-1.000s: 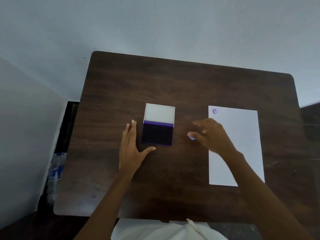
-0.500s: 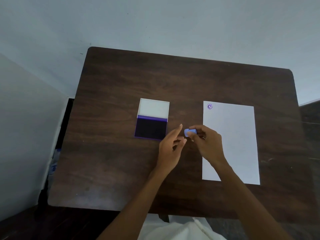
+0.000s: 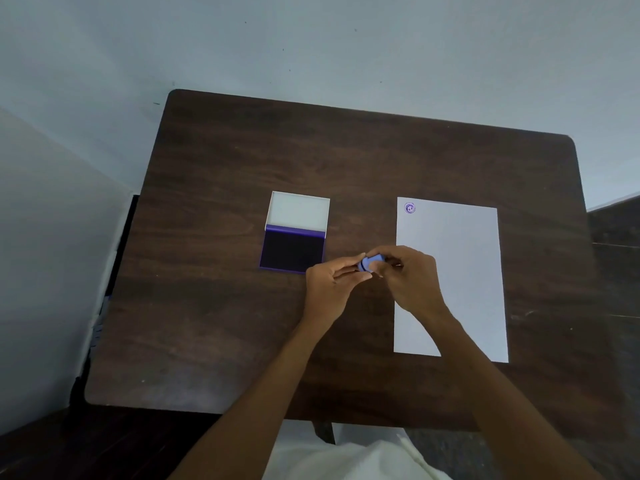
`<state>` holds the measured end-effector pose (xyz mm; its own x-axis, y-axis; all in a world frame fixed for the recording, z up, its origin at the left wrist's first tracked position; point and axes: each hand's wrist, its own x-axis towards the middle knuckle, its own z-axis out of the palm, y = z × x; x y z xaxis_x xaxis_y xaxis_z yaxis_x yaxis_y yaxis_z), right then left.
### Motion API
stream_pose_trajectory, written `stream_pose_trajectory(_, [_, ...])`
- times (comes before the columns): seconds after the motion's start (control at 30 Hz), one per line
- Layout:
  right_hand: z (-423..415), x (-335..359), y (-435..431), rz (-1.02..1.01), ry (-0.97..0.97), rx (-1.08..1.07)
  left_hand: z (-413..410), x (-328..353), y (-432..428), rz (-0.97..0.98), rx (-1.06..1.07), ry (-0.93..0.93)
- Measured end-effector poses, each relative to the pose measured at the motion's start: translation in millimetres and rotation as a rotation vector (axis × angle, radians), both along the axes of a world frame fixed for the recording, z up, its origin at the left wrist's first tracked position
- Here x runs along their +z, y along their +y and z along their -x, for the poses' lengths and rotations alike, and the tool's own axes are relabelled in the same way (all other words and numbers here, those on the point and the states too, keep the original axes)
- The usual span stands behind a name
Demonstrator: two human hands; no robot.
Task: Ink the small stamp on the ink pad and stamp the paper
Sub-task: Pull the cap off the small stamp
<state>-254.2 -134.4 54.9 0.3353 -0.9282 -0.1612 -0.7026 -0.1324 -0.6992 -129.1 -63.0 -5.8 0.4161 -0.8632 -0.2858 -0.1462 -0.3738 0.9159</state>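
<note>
A small blue stamp is held above the table between both hands. My right hand pinches its right end, and the fingertips of my left hand hold its left end, where a dark band shows. The open ink pad, dark purple with its white lid folded back, lies just left of my left hand. A white sheet of paper lies to the right, partly under my right forearm. One purple round stamp mark sits in the paper's top left corner.
The dark wooden table stands against a pale wall. A dark gap runs along its left edge. White cloth lies below the table's near edge.
My left hand moved from beside the ink pad over to the stamp. Both hands now grip the stamp, which has turned sideways between them.
</note>
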Motion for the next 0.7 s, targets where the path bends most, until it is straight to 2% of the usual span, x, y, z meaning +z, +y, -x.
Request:
stream_pose_trajectory(0.07, [1, 2, -3, -0.010, -0.010, 0.026, 1, -1, 0, -0.038, 0.015, -0.006])
stream_pose_trajectory(0.13, [2, 4, -7, -0.007, -0.016, 0.048, 1, 0, 2, 0.025, 0.060, -0.030])
stream_pose_trajectory(0.23, [5, 6, -9, 0.045, -0.022, 0.008, 3, 4, 3, 0.092, 0.100, -0.060])
stream_pose_trajectory(0.33, [9, 6, -7, 0.063, -0.005, -0.036, 8, 2, -3, 0.081, 0.072, -0.147])
stream_pose_trajectory(0.7, [14, 14, 6, -0.093, -0.108, -0.222, 25, 1, -5, 0.061, -0.010, -0.328])
